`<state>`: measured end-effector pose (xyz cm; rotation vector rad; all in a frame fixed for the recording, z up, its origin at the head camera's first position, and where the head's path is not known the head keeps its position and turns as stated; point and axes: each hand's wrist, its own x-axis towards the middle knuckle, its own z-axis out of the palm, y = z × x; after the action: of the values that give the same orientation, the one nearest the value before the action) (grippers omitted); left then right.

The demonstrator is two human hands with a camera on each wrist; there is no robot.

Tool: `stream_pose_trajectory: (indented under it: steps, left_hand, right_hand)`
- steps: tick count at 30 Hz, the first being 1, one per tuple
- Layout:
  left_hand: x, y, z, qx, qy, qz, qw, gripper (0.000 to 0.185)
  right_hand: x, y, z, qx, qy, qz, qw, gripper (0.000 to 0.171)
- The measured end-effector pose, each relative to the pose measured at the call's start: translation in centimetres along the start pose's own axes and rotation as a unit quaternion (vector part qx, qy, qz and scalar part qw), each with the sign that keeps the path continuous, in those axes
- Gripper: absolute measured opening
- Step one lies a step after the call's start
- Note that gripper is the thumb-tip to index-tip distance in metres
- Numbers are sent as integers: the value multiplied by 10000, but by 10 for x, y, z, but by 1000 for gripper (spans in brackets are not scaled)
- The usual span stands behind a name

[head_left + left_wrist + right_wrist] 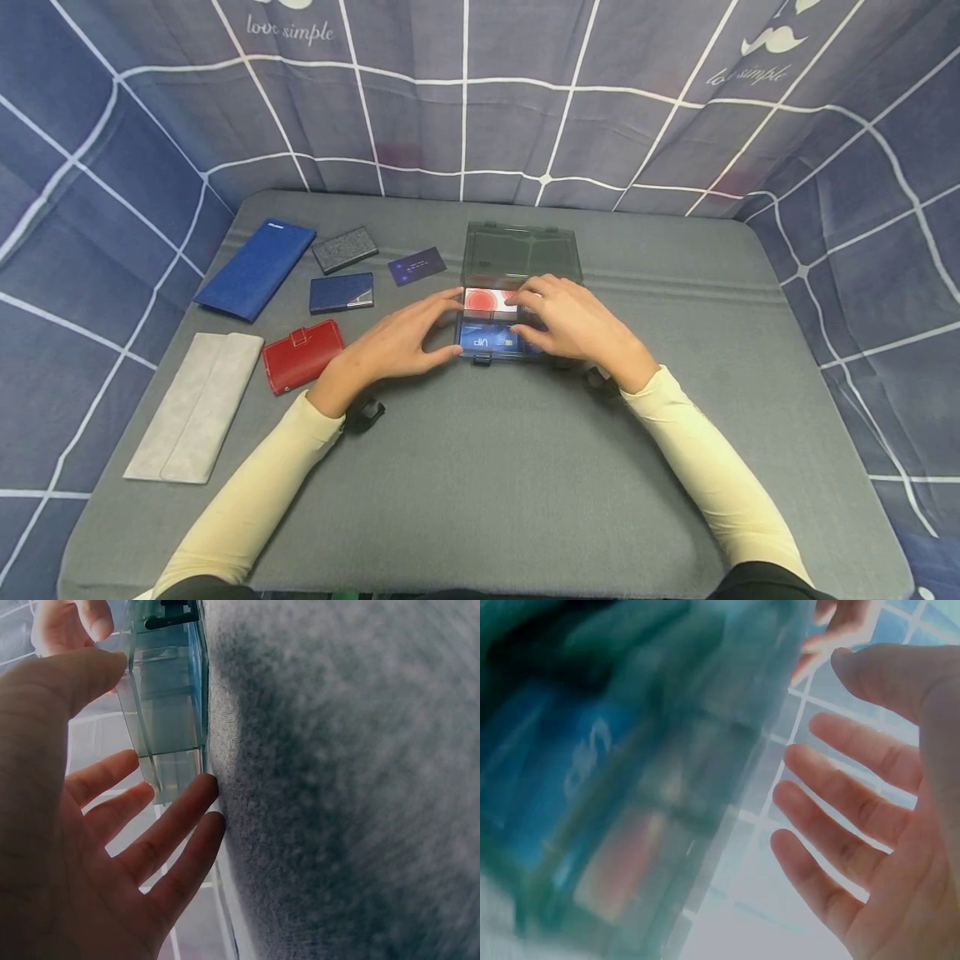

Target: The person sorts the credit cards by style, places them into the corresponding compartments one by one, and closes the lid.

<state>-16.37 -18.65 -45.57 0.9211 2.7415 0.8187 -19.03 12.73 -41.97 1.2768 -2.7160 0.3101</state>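
A dark translucent green box [482, 356] lies on the grey table with its hinged lid [521, 252] tipped back. In its compartments are a blue VIP card [489, 337] and a red and white card [483, 301]. My left hand [402, 340] is at the box's left side, fingers spread, the thumb tip near or against the front corner. Those fingers [180, 825] look fairly straight and hold nothing in the left wrist view. Over the box's right half hovers my right hand [572, 321], covering part of the contents. Its fingers [847, 814] appear apart and bare in the right wrist view.
Left of the box lie a dark purple card [417, 266], a grey card holder [345, 250], a navy card case [341, 292], a red wallet [302, 356], a blue long wallet [257, 268] and a pale grey envelope-style wallet [195, 408]. Checked blue curtains [420, 117] surround the table.
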Motion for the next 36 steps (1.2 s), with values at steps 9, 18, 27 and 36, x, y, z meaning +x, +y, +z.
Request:
stream_pose_trajectory:
  steps: [9, 18, 27, 36]
  left_hand:
    - [-1, 0, -1, -49, 15, 6, 10000, 74]
    - [2, 3, -6, -117, -50, 41, 9999, 74]
    - [27, 3, -8, -247, 437, -142, 9986, 70]
    - [78, 4, -18, -1880, 837, -1372, 9689, 81]
  right_hand:
    - [-19, 31, -11, 243, 211, 858, 9958, 44]
    - [-32, 64, -4, 838, 0, 1993, 9763, 61]
    - [-32, 93, 10, 1942, -70, 2378, 9517, 75]
    - [-17, 109, 10, 3630, -28, 3231, 8740, 82]
